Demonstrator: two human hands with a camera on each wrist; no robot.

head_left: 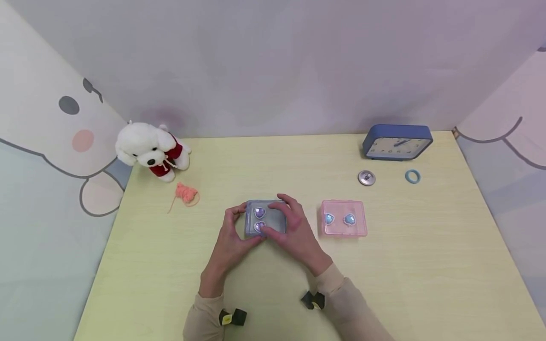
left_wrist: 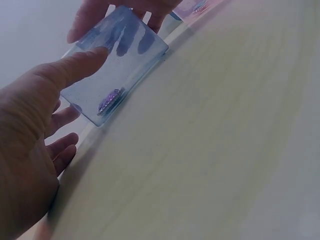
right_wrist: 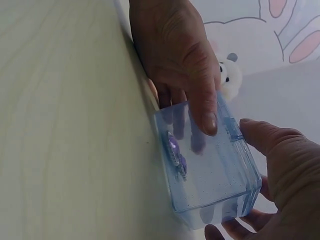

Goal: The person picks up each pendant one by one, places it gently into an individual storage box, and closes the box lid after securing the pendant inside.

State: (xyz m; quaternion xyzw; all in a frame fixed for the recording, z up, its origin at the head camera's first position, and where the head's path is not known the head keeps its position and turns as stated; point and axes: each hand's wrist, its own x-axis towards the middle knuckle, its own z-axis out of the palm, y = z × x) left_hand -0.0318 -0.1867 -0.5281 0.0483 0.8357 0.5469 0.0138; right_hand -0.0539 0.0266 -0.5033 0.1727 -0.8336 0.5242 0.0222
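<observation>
A small see-through blue plastic box (head_left: 276, 219) sits between both hands near the middle of the table. Two purple heart-shaped gems (head_left: 259, 212) lie at its left side. My left hand (head_left: 232, 244) grips the box's left end, thumb along the near side and fingers round the far edge. From the right, my right hand (head_left: 298, 234) holds the other end with curled fingers. In the right wrist view the right thumb is by a latch-like tab on the blue box (right_wrist: 215, 172). Whether the lid is fully closed, I cannot tell.
Right of the hands stands a pink see-through box (head_left: 357, 207) with two light-blue heart gems (head_left: 350, 219). Farther back are a round metal piece (head_left: 366, 178), a blue ring (head_left: 412, 176) and a blue clock (head_left: 398, 144). A plush dog (head_left: 145, 142) and coral yarn (head_left: 186, 193) are left.
</observation>
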